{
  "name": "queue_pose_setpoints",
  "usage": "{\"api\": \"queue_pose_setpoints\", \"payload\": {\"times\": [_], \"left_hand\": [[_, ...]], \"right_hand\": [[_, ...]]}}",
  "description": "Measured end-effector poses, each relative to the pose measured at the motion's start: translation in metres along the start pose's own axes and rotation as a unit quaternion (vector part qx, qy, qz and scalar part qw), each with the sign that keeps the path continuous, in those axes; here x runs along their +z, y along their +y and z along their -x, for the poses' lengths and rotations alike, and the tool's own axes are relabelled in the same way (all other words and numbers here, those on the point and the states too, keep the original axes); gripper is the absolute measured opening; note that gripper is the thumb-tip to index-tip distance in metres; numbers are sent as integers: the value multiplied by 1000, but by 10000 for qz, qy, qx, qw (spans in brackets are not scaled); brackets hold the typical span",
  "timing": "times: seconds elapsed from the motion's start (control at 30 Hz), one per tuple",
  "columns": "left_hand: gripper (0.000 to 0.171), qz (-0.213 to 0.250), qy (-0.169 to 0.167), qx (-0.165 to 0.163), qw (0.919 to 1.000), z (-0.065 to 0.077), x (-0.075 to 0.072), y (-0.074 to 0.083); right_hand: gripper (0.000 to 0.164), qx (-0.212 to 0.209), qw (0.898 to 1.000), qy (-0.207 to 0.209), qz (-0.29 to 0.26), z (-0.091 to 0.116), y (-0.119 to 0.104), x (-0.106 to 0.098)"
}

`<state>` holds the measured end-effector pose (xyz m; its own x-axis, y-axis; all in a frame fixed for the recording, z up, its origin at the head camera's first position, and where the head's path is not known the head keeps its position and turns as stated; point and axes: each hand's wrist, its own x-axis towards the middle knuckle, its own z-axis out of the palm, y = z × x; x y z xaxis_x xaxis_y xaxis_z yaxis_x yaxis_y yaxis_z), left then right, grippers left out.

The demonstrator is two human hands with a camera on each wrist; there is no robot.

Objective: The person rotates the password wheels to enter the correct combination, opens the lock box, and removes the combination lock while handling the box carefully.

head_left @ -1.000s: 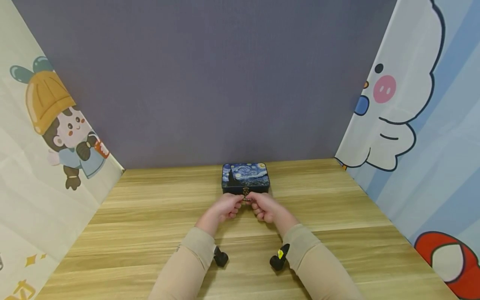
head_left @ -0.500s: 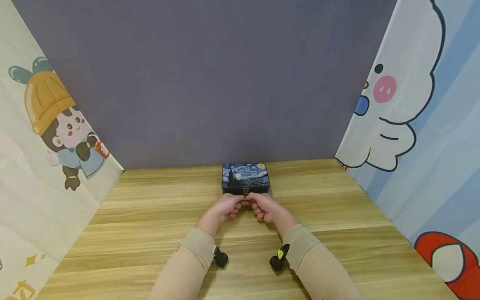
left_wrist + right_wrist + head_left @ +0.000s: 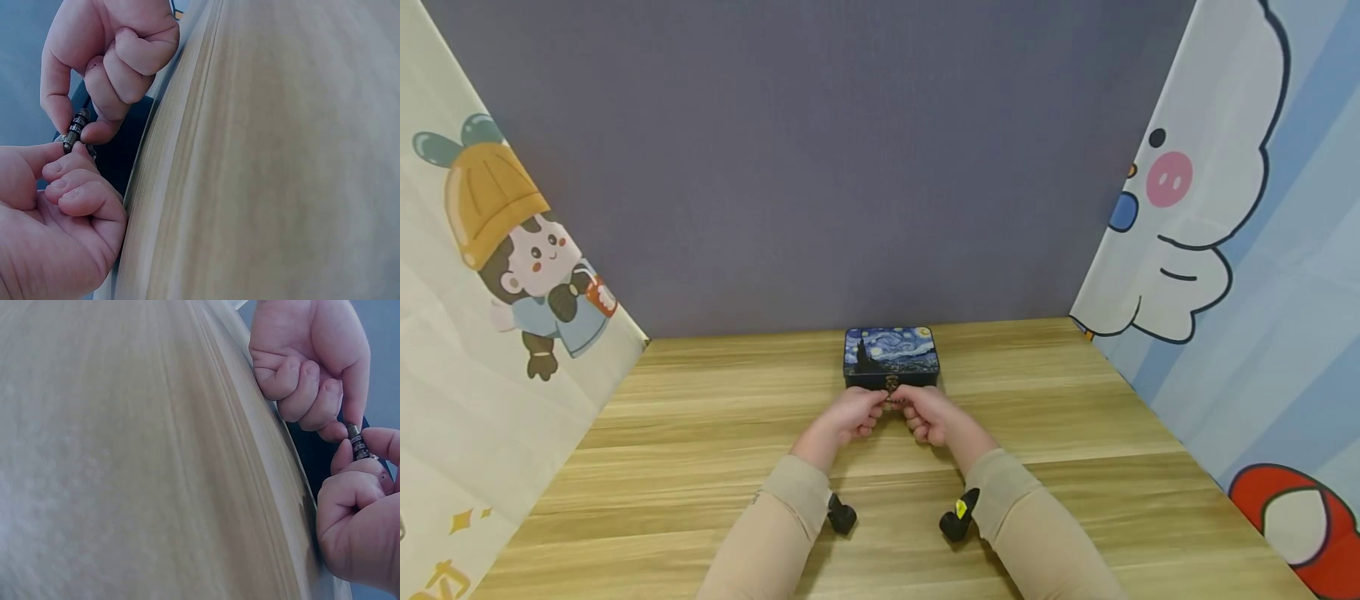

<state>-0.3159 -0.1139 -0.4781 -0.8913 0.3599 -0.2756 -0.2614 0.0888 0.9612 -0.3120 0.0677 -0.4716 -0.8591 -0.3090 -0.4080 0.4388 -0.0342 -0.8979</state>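
A small dark blue box (image 3: 891,350) with a swirling night-sky painting on its lid stands shut at the back of the table. On its front is a brass-coloured clasp (image 3: 892,382). A small cylindrical combination padlock (image 3: 75,130) with ringed number dials lies just in front of the clasp. My left hand (image 3: 853,412) pinches one end of it between thumb and forefinger, the other fingers curled. From the opposite side my right hand (image 3: 931,414) pinches the dial part, thumb and forefinger around it. In the right wrist view the padlock (image 3: 359,445) is partly covered by fingertips.
The wood-grain table (image 3: 715,433) runs up to a grey back panel (image 3: 850,167), close behind the box. Printed cartoon sheets (image 3: 1210,250) line both sides. Black wrist devices (image 3: 957,521) hang at both sleeves.
Both hands stay at the padlock with almost no visible movement. The box stays put, and the head view shifts very slightly.
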Motion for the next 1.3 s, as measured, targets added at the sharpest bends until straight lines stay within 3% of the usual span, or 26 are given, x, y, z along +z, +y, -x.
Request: {"api": "queue_pose_setpoints", "payload": {"times": [0.43, 0.63, 1.3], "left_hand": [[29, 98, -77, 4, 9999, -2, -2, -2], [29, 78, -47, -3, 10000, -2, -1, -3], [32, -4, -2, -26, 10000, -2, -1, -2]], "right_hand": [[21, 13, 10000, -3, 38, 0, 2, -3], [33, 94, 9999, -105, 5, 3, -1, -10], [43, 185, 9998, -110, 38, 10, -6, -33]]}}
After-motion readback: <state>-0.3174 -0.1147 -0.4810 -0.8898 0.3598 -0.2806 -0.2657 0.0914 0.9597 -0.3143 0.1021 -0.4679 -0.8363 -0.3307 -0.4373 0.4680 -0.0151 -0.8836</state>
